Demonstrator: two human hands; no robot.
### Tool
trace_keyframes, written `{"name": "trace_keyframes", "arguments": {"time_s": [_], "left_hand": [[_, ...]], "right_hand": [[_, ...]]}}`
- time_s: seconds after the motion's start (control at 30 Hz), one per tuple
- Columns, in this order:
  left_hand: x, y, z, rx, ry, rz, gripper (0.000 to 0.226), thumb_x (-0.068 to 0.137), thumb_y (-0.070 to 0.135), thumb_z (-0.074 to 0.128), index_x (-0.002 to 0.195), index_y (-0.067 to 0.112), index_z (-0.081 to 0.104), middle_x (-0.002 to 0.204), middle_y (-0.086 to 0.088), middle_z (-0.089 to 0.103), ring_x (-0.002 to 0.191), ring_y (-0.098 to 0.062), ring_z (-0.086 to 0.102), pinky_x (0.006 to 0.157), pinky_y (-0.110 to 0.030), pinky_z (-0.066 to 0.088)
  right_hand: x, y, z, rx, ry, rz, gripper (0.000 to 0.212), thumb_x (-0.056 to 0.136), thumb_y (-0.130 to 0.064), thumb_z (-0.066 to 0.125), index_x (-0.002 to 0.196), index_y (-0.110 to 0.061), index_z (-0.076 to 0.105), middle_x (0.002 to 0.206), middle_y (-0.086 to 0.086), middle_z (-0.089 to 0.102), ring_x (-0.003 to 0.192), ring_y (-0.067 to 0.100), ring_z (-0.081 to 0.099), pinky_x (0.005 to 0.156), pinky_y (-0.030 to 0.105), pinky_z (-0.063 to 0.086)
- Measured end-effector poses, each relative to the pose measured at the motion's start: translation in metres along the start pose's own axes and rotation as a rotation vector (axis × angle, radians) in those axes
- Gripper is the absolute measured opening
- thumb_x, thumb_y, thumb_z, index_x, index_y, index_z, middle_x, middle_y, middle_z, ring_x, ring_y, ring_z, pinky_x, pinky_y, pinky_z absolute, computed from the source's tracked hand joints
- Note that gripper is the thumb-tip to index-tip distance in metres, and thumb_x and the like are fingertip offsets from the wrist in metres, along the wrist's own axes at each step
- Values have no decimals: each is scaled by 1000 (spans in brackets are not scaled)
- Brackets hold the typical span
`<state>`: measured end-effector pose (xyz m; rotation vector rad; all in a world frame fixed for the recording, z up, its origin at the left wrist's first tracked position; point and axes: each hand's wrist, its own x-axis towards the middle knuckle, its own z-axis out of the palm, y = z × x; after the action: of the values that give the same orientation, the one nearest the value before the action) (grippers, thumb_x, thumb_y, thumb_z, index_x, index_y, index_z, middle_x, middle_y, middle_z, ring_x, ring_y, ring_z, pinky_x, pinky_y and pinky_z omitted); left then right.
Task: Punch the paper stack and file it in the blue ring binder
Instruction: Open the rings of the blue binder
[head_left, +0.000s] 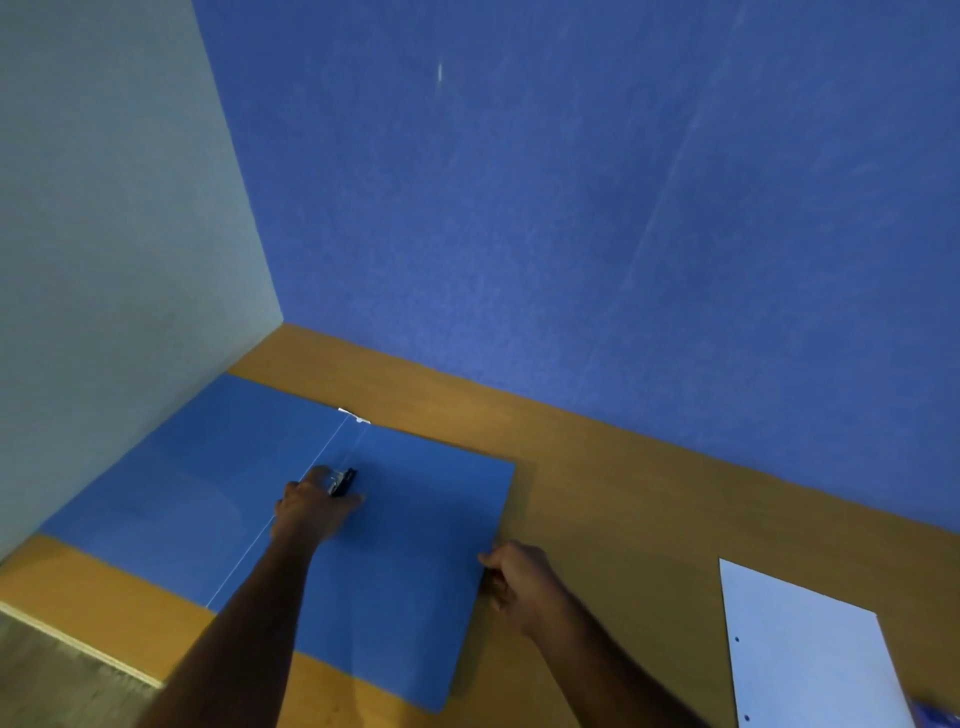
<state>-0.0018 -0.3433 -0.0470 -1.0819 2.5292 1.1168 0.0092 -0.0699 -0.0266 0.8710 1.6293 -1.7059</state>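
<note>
Blue ring binder (415, 545) is lying open flat on the wooden desk (597, 467), left hand (311, 512) gripping the metal ring mechanism (343, 480) at its spine, right hand (519, 579) pinching its right cover edge, punched paper stack (810, 660) lying well apart at right.

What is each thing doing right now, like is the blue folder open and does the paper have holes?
blue ring binder: open, lying flat on the wooden desk.
ring mechanism: held by the left hand; rings open or closed, cannot tell.
right hand: grips the binder's right cover edge.
paper stack: punched, flat on the desk, not yet filed.
</note>
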Motion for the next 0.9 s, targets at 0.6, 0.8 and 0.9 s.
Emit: {"name": "trace_keyframes", "arguments": {"time_s": [0.6,0.8,0.9], "left_hand": [[-54,34,68,-204,-96,121,88,56,97,48,118,35,61,118,-6,64,107,-31,62,89,-49,57],[-122,80,108,-210,-160,211,27,87,62,58,94,36,61,113,-5,66,111,-30,59,93,-39,51],[-146,92,130,-253,-206,233,24,86,58,62,94,36,65,104,-4,68,93,-21,64,69,-28,54]], "right_hand": [[-12,0,-91,-115,226,-372,14,80,4,54,82,2,68,66,14,58,61,21,47,54,33,30],[-25,3,-162,-170,346,-391,15,76,3,50,79,6,64,66,22,54,61,21,41,54,32,27],[-35,6,-196,-221,428,-379,17,78,2,52,71,-8,64,61,13,52,53,20,40,49,25,25]]}}
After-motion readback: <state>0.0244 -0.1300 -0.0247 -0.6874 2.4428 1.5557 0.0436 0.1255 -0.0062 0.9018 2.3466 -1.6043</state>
